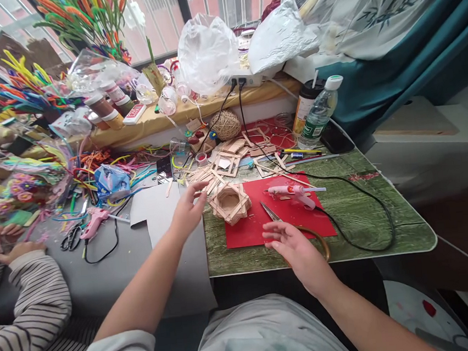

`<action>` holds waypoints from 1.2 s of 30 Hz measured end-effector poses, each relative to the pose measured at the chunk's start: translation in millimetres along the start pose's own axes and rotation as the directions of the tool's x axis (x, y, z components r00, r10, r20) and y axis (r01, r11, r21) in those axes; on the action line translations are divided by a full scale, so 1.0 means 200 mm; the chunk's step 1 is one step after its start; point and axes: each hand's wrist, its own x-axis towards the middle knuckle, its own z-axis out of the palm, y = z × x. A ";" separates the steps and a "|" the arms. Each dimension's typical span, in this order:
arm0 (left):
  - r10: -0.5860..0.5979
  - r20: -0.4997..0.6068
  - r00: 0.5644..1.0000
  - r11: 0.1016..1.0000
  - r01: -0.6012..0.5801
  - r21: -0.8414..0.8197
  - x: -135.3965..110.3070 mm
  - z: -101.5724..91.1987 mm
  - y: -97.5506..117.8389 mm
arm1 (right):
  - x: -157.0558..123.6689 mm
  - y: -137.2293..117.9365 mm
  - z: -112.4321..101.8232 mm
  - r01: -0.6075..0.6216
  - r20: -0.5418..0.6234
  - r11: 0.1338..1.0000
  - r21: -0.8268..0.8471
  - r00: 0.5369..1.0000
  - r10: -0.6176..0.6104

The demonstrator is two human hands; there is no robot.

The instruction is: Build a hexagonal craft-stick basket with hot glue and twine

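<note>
An open-topped container of stacked craft sticks (pixel 229 203) rests at the left edge of a red sheet (pixel 244 237). My left hand (pixel 190 208) hovers just left of it, fingers stretched out and apart, holding nothing I can see. My right hand (pixel 292 244) is open above the brass-handled scissors (pixel 271 212), hiding part of their handles; I cannot tell whether it touches them. A pink glue gun (pixel 291 192) lies on the sheet beyond my right hand. Behind the container are loose craft sticks and small stick frames (pixel 228 162).
A black cord (pixel 367 182) curves across the green tabletop (pixel 391 221). A water bottle (pixel 315 115) and a dark-lidded cup (pixel 305 102) stand at the back right. At left are a second pink glue gun (pixel 94 221), black scissors (pixel 72 238) and a person's striped sleeve (pixel 42 293).
</note>
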 end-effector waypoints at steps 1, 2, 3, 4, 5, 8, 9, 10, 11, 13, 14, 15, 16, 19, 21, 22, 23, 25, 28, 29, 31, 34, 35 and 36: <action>-0.040 0.083 0.996 0.999 0.041 -0.009 0.05 -0.02 -0.03 | 0.04 0.00 0.04 0.007 -0.032 0.999 0.031 0.999 -0.006; -0.053 0.130 0.990 0.998 0.055 -0.013 0.10 -0.04 -0.05 | 0.07 0.00 0.08 0.005 -0.054 0.998 0.065 0.999 -0.002; -0.063 0.165 0.984 0.998 0.067 -0.018 0.14 -0.04 -0.07 | 0.10 0.00 0.13 -0.010 -0.063 0.995 0.095 0.998 0.016; -0.077 0.191 0.979 0.996 0.084 -0.027 0.17 -0.04 -0.08 | 0.13 0.00 0.17 -0.026 -0.060 0.993 0.116 0.998 0.033; -0.089 0.211 0.973 0.995 0.098 -0.034 0.18 -0.04 -0.10 | 0.16 0.01 0.20 -0.036 -0.052 0.992 0.124 0.998 0.043; -0.113 0.238 0.965 0.991 0.127 -0.045 0.18 -0.01 -0.11 | 0.20 0.04 0.28 -0.023 -0.022 0.996 0.087 0.999 0.025; -0.117 0.236 0.965 0.990 0.132 -0.049 0.16 0.00 -0.11 | 0.20 0.06 0.29 -0.010 -0.017 0.998 0.060 1.000 0.011; -0.122 0.229 0.966 0.989 0.137 -0.052 0.14 0.00 -0.10 | 0.21 0.07 0.30 0.003 -0.013 1.000 0.030 1.000 -0.003; -0.127 0.217 0.968 0.988 0.142 -0.056 0.12 0.00 -0.10 | 0.21 0.09 0.30 0.016 -0.011 1.000 0.001 1.000 -0.016; -0.141 0.192 0.971 0.986 0.155 -0.061 0.05 -0.01 -0.08 | 0.20 0.11 0.29 0.047 -0.010 0.998 -0.046 0.999 -0.047; -0.148 0.181 0.972 0.985 0.162 -0.064 0.01 -0.01 -0.06 | 0.20 0.11 0.28 0.066 -0.012 0.996 -0.066 0.998 -0.067; -0.152 0.160 0.975 0.984 0.164 -0.068 -0.03 -0.02 -0.05 | 0.20 0.11 0.27 0.090 -0.017 0.992 -0.085 0.996 -0.092; -0.152 0.137 0.979 0.984 0.163 -0.074 -0.07 -0.02 -0.03 | 0.20 0.11 0.26 0.116 -0.028 0.987 -0.107 0.992 -0.120; -0.154 0.075 0.985 0.965 0.166 -0.203 -0.19 -0.02 0.02 | 0.22 0.07 0.22 0.197 -0.048 0.962 -0.190 0.977 -0.209; -0.175 0.039 0.984 0.914 0.176 -0.364 -0.27 0.02 0.04 | 0.25 0.03 0.20 0.236 -0.056 0.940 -0.245 0.965 -0.257; -0.185 0.030 0.982 0.897 0.181 -0.404 -0.30 0.04 0.05 | 0.26 0.01 0.19 0.248 -0.056 0.931 -0.269 0.961 -0.272; -0.192 0.013 0.981 0.885 0.179 -0.430 -0.33 0.07 0.05 | 0.28 -0.01 0.18 0.257 -0.052 0.921 -0.292 0.958 -0.283; -0.182 -0.042 0.982 0.864 0.139 -0.483 -0.38 0.12 0.04 | 0.30 -0.04 0.16 0.272 -0.031 0.904 -0.331 0.954 -0.298; -0.140 -0.072 0.988 0.864 0.087 -0.495 -0.43 0.17 0.01 | 0.34 -0.08 0.13 0.294 0.020 0.875 -0.385 0.951 -0.310; -0.117 -0.056 0.992 0.884 0.079 -0.461 -0.44 0.18 0.00 | 0.36 -0.09 0.12 0.299 0.039 0.865 -0.404 0.950 -0.310; -0.060 -0.011 0.998 0.934 0.052 -0.353 -0.45 0.18 -0.01 | 0.40 -0.11 0.11 0.297 0.071 0.847 -0.441 0.952 -0.297; 0.020 0.053 0.998 0.981 -0.010 -0.192 -0.45 0.19 -0.03 | 0.47 -0.14 0.13 0.255 0.081 0.838 -0.483 0.966 -0.247; 0.030 0.067 0.997 0.988 -0.019 -0.155 -0.44 0.19 -0.04 | 0.50 -0.14 0.14 0.229 0.075 0.840 -0.492 0.972 -0.221; 0.028 0.078 0.997 0.992 -0.018 -0.127 -0.44 0.20 -0.06 | 0.52 -0.13 0.15 0.200 0.070 0.843 -0.500 0.979 -0.191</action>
